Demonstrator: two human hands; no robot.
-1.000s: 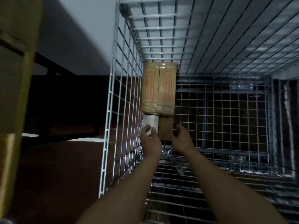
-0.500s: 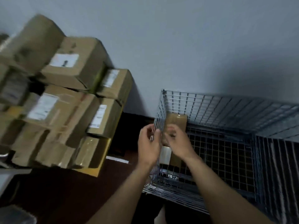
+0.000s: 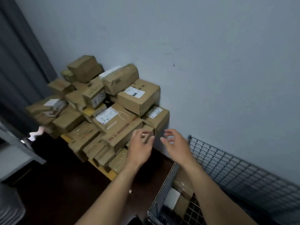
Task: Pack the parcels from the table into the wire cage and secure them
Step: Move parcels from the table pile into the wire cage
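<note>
Parcels (image 3: 113, 117) against pale wall (image 3: 211, 62), dark floor (image 3: 56, 192)

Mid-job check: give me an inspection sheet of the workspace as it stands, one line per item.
Surface: table, only a yellowish edge shows beneath the pile.
Job's things: stacked parcels heaped loosely against the wall; wire cage with packed parcels against its left side.
Clutter: one pale speck on the floor.
Hands: left hand and right hand both empty, fingers loosely curled, raised before the pile.
Cables: nothing seen.
Surroundings: grey wall, dark curtain on the left, dark floor.
</note>
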